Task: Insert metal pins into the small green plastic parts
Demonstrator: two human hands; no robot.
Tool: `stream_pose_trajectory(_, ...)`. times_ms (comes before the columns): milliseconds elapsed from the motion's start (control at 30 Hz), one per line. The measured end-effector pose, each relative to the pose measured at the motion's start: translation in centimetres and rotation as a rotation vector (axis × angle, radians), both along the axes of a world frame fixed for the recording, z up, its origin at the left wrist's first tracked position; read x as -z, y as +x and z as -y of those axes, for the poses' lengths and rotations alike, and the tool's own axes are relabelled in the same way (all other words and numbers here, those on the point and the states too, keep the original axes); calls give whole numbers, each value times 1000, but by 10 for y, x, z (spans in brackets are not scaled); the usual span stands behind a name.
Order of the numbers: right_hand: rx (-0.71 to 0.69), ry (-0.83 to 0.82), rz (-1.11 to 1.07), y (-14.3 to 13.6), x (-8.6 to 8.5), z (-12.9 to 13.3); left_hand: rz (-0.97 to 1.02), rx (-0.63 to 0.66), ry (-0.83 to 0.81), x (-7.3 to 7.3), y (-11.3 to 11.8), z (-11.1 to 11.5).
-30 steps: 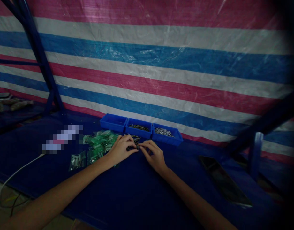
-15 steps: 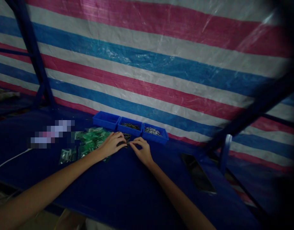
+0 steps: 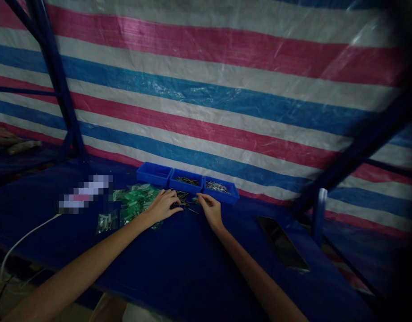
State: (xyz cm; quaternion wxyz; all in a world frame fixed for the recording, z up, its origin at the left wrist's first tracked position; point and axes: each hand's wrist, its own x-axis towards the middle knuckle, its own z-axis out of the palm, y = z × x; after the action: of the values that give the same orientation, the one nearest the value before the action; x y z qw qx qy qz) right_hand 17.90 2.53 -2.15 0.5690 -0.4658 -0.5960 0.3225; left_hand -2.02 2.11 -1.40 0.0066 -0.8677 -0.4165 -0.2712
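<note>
My left hand (image 3: 163,207) rests palm down on the blue table, thumb apart from the fingers. Beside its fingertips lies a loose pile of thin dark and brass-coloured pieces (image 3: 181,199), perhaps screws or drill bits, partly hidden by the hand. One thin piece (image 3: 193,211) lies alone between the hands. My right hand (image 3: 211,212) is pinched at the fingertips, just right of the pile; what it holds is too small to name. Under and left of my left wrist is a heap of small green plastic packets (image 3: 135,197).
Three blue bins stand behind the hands: the left bin (image 3: 154,165), the middle bin (image 3: 174,182) with brass-coloured pieces, the right bin (image 3: 231,197) with silvery ones. A phone (image 3: 282,243) lies right. A white cable (image 3: 27,235), blue frame posts (image 3: 60,85) and a striped sheet (image 3: 206,98) surround the table.
My hands have drawn apart; the right hand has moved right, away from the left thumb. A single thin piece now shows between them. The camera view has shifted slightly.
</note>
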Motion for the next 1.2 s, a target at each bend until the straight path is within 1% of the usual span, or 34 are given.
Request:
stream_pose_trajectory(167, -107, -98, -31, 2, -18, -1, 7, -22, 36, -2, -4, 2)
stream_pose_trajectory(267, -94, -123, -52, 1, -31, -14, 7, -56, 40, -5, -10, -1)
stream_pose_trajectory(333, -79, -107, -60, 1, -37, -25, 7, -80, 41, -6, -13, -4)
stream_pose_trajectory(400, -112, -83, -23, 4, -42, -35, 9, -94, 44, -7, -13, -5)
stream_pose_trajectory(467, -165, -69, 94, 10, -44, -39, 14, -87, 42, -7, -11, -4)
stream_pose_trajectory(533, -193, -55, 290, 17, -47, -38, 20, -67, 37, -7, -6, 0)
stream_pose_trajectory(633, -174, -37, 656, 26, -50, -26, 30, -31, 33, -8, 3, 8)
stream_pose_trajectory(700, -164, -61, 888, 27, -51, -17, 39, -7, 29, -8, 8, 13)
stream_pose_trajectory(767, -148, -83, 1055, 24, -49, -8, 55, 21, 30, -9, 13, 18)
stream_pose_trajectory(800, -144, -89, 1099, 21, -47, -5, 66, 34, 34, -9, 15, 20)
stream_pose_trajectory(867, -150, -91, 1107, 16, -42, -1, 88, 56, 49, -9, 18, 24)
stream_pose_trajectory(1033, -160, -59, 959, 9, -30, -2, 120, 55, 98, -11, 21, 28)
stream_pose_trajectory(1100, -153, -27, 904, 9, -29, -3, 132, 25, 109, -12, 19, 27)
stream_pose_trajectory(1200, -132, 18, 780, 11, -32, -3, 154, -21, 101, -10, 17, 23)
